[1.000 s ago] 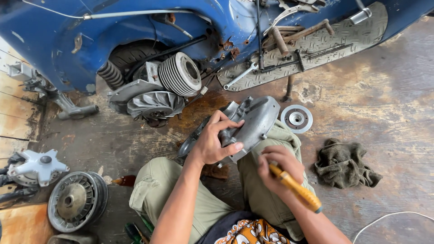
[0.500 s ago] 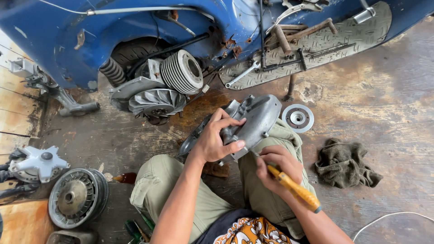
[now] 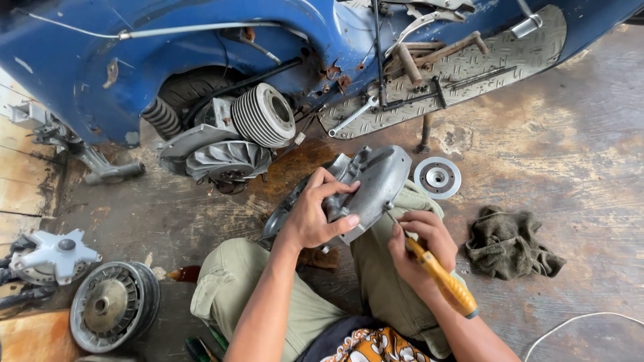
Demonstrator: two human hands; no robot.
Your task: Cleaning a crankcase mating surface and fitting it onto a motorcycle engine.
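My left hand grips a grey metal engine cover, holding it tilted above my knees. My right hand holds a screwdriver with a yellow handle; its tip touches the lower edge of the cover. I sit on the floor in olive trousers. Behind the cover lies a blue scooter on its side, with a finned cylinder and a fan wheel exposed.
A round metal disc lies on the floor right of the cover. A crumpled dark rag sits further right. At the left are a ribbed drum and a white hub part. A white cable curves at bottom right.
My hands, the cover and the screwdriver stay nearly in place. The view has shifted very slightly.
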